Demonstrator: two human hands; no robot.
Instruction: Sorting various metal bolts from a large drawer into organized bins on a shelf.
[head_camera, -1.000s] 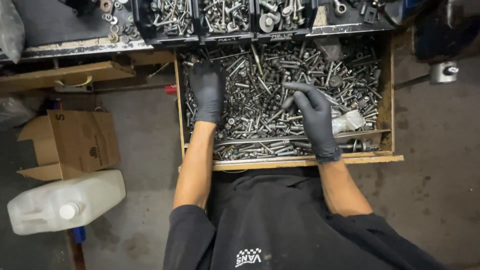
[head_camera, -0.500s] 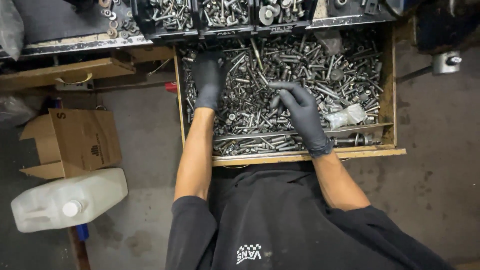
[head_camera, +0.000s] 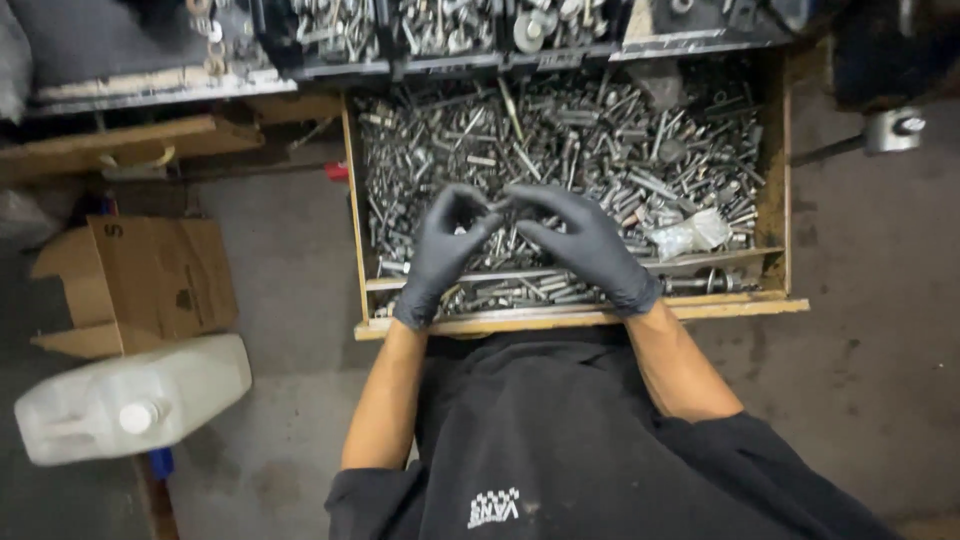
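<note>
My two hands, both in black gloves, hover over a wooden drawer (head_camera: 580, 318) heaped with silver bolts, screws and nuts (head_camera: 600, 150). My left hand (head_camera: 445, 250) and my right hand (head_camera: 585, 245) are raised above the pile, and their thumbs and forefingers meet at the middle. A small metal fastener (head_camera: 500, 206) seems pinched between the fingertips of both hands; its exact kind is too small to tell. My bare forearms run back to a black shirt at the bottom of the view.
Dark bins of hardware (head_camera: 450, 25) line the shelf above the drawer. A clear plastic bag (head_camera: 690, 233) lies on the bolts at the right. On the concrete floor at the left are an open cardboard box (head_camera: 150, 280) and a white plastic jug (head_camera: 130, 400).
Both hands have lifted off the pile and come together at the drawer's middle. The left hand pulled back from the far left of the heap; the right moved left and curled its fingers.
</note>
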